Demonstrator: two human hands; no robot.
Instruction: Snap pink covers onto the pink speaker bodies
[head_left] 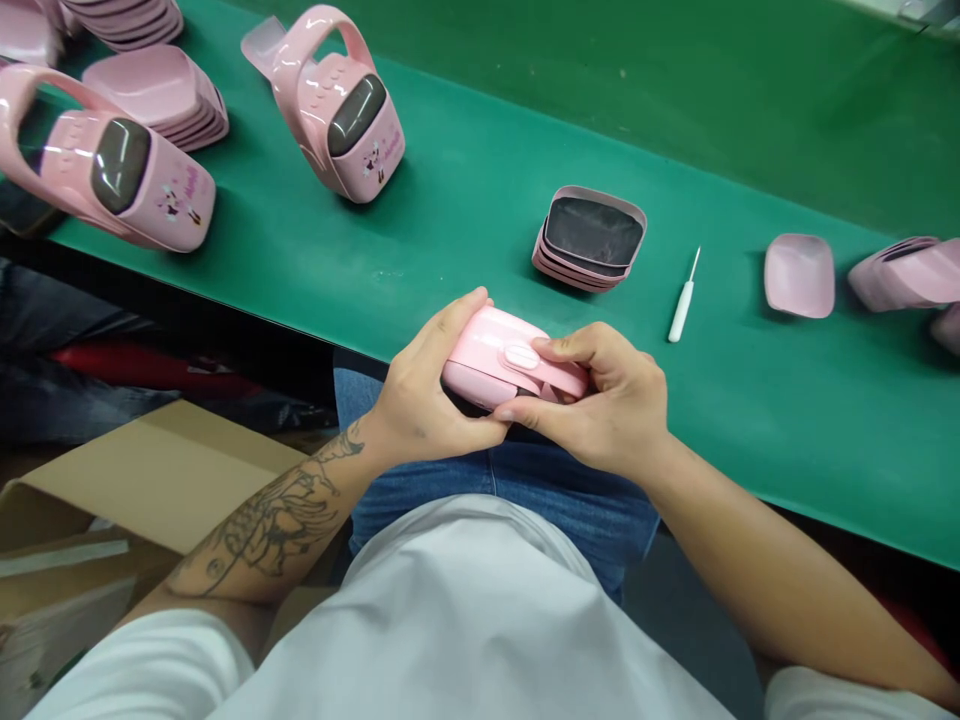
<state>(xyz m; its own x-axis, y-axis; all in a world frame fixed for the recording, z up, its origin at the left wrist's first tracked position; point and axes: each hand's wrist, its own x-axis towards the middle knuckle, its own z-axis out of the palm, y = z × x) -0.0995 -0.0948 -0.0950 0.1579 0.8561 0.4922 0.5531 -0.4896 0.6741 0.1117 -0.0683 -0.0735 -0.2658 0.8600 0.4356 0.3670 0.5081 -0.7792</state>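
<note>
The person's lap, in blue denim jeans point(570, 500), lies just below the hands, and a white shirt point(420, 620) fills the bottom of the view. The left hand point(424, 395), on a tattooed forearm point(270, 525), and the right hand point(604, 400) both close on a pink plastic casing point(510, 358), held just above the lap at the bench edge. The left fingers point(457, 320) curl over its far side, with the left thumb reaching under the near side. The right thumb point(551, 348) presses on top beside a pale oval button point(521, 356), and the right fingers wrap narrowly around the casing's end. A cardboard box point(150, 480) sits low on the left, beside the lap.

Ahead, a green work mat point(750, 430) covers the bench. On it, a stack of pink shells with dark inserts point(589, 240) stands nearest the hands. To its right lies a white-handled pick point(681, 312), then a single pink shell point(799, 276) and a further stack of shells point(900, 275). At upper left, two pink loop-handled units with dark windows point(337, 105) rest beside another stack of shells point(161, 100).
</note>
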